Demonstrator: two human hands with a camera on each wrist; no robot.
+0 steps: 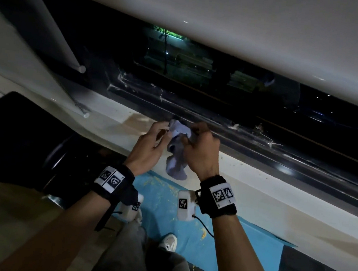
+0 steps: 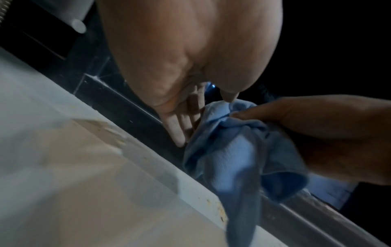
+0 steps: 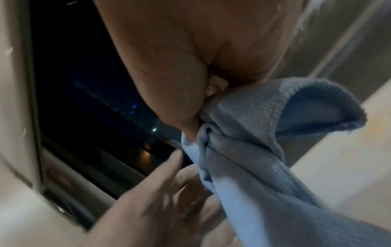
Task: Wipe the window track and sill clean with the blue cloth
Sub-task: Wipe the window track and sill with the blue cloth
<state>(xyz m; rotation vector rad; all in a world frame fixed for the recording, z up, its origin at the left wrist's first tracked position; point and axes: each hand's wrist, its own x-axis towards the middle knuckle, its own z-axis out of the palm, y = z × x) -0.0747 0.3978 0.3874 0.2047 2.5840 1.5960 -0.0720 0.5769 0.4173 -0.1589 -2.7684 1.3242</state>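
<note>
My right hand (image 1: pixel 201 151) pinches the cloth (image 1: pixel 177 155), left hand (image 1: pixel 148 147) spread, while grit toward 3 o'clock leaves sill (image 1: pixel 256 186) and track (image 1: pixel 249 142) unwiped, I judge.

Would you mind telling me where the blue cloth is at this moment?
In the head view the blue cloth hangs mid-frame between both hands, gripped by the right hand, above the white sill beside the dark window track.

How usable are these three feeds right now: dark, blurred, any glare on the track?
Head view: dim, glints on the window track, hands and blue cloth readable. Left wrist view: motion-blurred sill, left hand fills the top. Right wrist view: cloth weave sharp beside the right hand, edges smeared.
</note>
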